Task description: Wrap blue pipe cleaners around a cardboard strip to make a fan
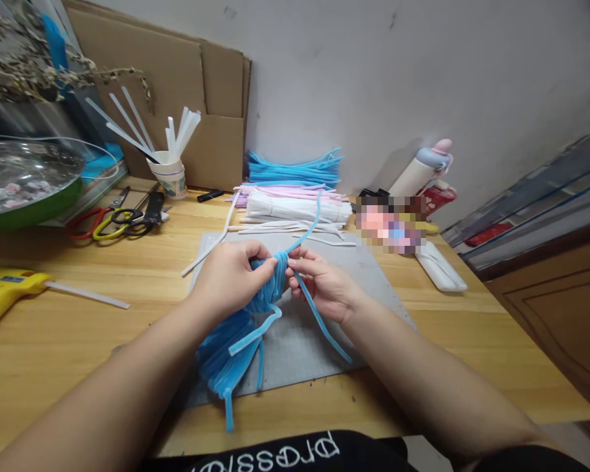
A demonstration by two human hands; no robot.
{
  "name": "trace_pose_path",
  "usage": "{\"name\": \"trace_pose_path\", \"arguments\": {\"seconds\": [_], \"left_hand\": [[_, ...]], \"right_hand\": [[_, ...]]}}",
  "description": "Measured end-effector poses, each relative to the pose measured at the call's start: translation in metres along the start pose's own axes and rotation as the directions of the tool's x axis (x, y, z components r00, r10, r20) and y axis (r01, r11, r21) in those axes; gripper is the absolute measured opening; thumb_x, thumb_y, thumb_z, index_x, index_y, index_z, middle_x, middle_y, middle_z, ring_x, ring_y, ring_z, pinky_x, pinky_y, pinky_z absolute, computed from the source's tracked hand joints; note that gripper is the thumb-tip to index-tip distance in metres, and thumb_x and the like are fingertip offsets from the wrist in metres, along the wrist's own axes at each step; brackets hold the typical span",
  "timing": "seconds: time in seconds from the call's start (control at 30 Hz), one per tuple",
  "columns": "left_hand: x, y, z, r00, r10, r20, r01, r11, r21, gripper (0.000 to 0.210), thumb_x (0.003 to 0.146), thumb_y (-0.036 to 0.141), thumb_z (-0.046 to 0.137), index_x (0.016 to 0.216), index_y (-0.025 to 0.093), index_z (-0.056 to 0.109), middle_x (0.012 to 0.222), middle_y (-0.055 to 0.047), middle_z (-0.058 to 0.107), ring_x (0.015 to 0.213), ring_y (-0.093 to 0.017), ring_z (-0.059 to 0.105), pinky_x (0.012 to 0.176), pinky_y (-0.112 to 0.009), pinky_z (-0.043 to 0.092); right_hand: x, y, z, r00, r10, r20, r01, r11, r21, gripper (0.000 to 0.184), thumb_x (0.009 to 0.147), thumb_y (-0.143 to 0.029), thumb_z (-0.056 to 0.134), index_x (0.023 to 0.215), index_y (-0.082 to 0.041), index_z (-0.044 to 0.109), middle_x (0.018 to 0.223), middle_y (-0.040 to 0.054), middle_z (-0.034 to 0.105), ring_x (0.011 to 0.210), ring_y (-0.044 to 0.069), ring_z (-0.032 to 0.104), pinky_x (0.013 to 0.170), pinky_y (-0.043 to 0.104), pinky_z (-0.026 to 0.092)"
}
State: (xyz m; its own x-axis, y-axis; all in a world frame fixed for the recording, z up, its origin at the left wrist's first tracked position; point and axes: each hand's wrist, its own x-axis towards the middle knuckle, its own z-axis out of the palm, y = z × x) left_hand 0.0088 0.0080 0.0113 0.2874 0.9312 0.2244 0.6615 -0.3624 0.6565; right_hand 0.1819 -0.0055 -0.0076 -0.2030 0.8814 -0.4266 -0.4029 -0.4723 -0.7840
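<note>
My left hand (238,272) is closed around a bundle of blue pipe cleaners (229,351), its thumb pressing on the coiled upper part. The bundle fans out downward over a grey mat (305,347), with a few loose ends sticking out. Beside the coil, my right hand (322,278) pinches a single blue pipe cleaner (322,318). One end of that strand rises up toward the back, and the other slants down to the right. The lower fingers of my left hand are hidden behind the bundle.
Piles of blue (295,172) and white pipe cleaners (295,211) lie at the back wall. A cup of glue sticks (170,174), several scissors (113,223) and a yellow glue gun (12,292) are on the left. A bottle (417,174) and a tissue pack (442,269) are right.
</note>
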Motion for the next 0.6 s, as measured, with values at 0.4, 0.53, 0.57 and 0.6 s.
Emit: {"name": "trace_pose_path", "arguments": {"seconds": [0.4,0.53,0.57,0.6], "left_hand": [[0.002,-0.001,-0.001,1.000,-0.021,0.022,0.021,1.000,-0.004,0.025,0.079,0.039,0.056,0.071,0.019,0.068,0.061,0.002,0.064,0.054,-0.012,0.051,0.054,-0.023,0.035],[0.002,-0.001,-0.001,1.000,-0.014,0.015,0.014,1.000,-0.005,0.024,0.079,0.038,0.056,0.071,0.019,0.068,0.060,0.002,0.063,0.053,-0.012,0.050,0.053,-0.023,0.035],[0.002,-0.002,-0.002,1.000,-0.013,0.018,0.014,1.000,-0.004,0.024,0.079,0.038,0.056,0.071,0.019,0.068,0.060,0.002,0.063,0.053,-0.012,0.051,0.053,-0.023,0.035],[0.002,-0.002,-0.002,1.000,-0.013,0.021,0.013,1.000,-0.003,0.024,0.079,0.038,0.055,0.071,0.019,0.068,0.060,0.002,0.064,0.054,-0.012,0.051,0.053,-0.023,0.035]], "right_hand": [[0.003,0.017,0.005,0.988,-0.153,-0.014,0.154,0.987,0.055,0.036,0.067,-0.021,0.071,0.095,-0.025,0.049,0.059,-0.0076,0.059,0.042,0.006,0.049,0.041,0.015,0.040],[0.006,0.019,0.002,0.984,-0.175,0.008,0.174,0.983,0.062,0.034,0.067,-0.021,0.071,0.094,-0.024,0.051,0.060,-0.0075,0.060,0.040,0.005,0.049,0.040,0.015,0.040],[0.007,0.018,0.001,0.985,-0.174,0.015,0.173,0.983,0.054,0.033,0.067,-0.022,0.071,0.094,-0.024,0.051,0.060,-0.0072,0.060,0.040,0.005,0.049,0.040,0.015,0.040],[0.008,0.018,0.000,0.986,-0.166,0.025,0.165,0.985,0.042,0.033,0.067,-0.022,0.072,0.093,-0.023,0.052,0.061,-0.0068,0.061,0.040,0.005,0.049,0.040,0.014,0.040]]}}
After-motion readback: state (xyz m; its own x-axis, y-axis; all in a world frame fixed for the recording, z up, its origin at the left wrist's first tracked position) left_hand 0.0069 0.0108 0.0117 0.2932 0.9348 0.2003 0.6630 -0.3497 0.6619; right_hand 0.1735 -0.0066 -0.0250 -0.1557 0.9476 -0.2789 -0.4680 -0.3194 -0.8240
